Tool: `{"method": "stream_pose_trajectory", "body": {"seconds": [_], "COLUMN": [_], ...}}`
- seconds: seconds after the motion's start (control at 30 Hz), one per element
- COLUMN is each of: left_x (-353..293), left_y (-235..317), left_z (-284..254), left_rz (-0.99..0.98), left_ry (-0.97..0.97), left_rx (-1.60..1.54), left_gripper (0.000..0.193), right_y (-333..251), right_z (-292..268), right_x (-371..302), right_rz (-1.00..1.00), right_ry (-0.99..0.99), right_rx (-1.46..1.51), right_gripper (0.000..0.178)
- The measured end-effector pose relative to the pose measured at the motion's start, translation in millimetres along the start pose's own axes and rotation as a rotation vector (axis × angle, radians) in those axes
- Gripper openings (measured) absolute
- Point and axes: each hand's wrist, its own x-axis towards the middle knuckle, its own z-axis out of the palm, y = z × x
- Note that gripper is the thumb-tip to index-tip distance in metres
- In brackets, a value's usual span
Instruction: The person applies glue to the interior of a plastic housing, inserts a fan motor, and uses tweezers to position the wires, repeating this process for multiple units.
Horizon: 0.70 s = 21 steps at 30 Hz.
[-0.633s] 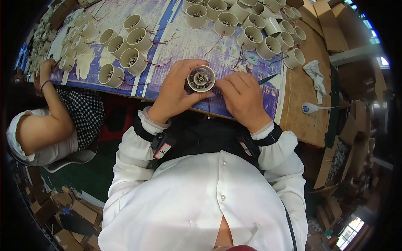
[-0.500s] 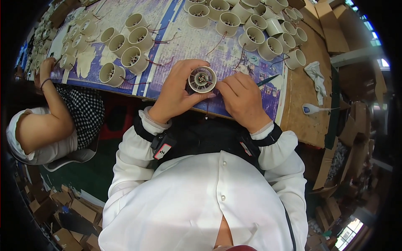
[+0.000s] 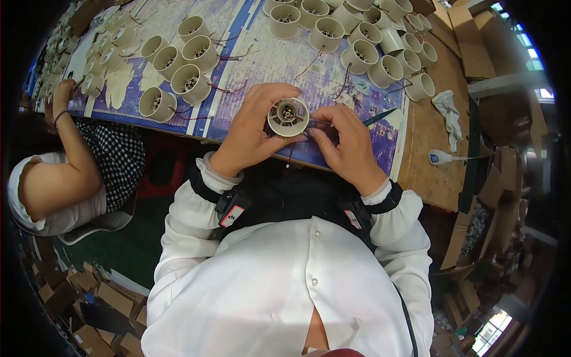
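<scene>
My left hand [image 3: 254,128] is closed round an off-white round fan housing [image 3: 277,132], its open end facing up. Inside it a small motor [image 3: 288,112] sits in the middle, with blades around it. A thin dark wire [image 3: 289,157] with a pale tip hangs below the housing, past the table edge. At the housing's right side is my right hand [image 3: 345,143], thumb and forefinger apart, their tips close to the rim. Between them runs a thin line, perhaps a wire; whether the other fingers hold it is hidden.
Several similar housings with wires stand at the back right [image 3: 359,56] and left [image 3: 190,84] of the table [image 3: 262,65]. A dark green pen-like tool [image 3: 379,116], a white cloth [image 3: 448,119] and a small white bottle [image 3: 440,157] lie at the right. A co-worker's arm [image 3: 77,143] is at far left.
My right thumb and forefinger have spread from a pinch beside the housing. The housing stays in my left hand, turned slightly. The co-worker's arm has shifted a little.
</scene>
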Motion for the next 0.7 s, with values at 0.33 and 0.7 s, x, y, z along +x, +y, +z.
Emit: {"method": "stream_pose_trajectory", "body": {"seconds": [0.33,0.7], "left_x": [-2.3,-1.8], "left_y": [1.3,1.0], "left_z": [1.1,-0.3], "left_rz": [-0.063,-0.056], "left_ry": [0.000,-0.011], "left_rx": [-0.032,-0.035], "left_gripper": [0.068,0.069], "right_y": [-2.1,3.1], "right_z": [1.7,2.3], "right_x": [-4.0,-3.0], "right_rz": [-0.324,-0.261], "right_ry": [0.111,0.089], "right_rx": [-0.329,-0.235], "right_gripper": [0.028,0.031]}}
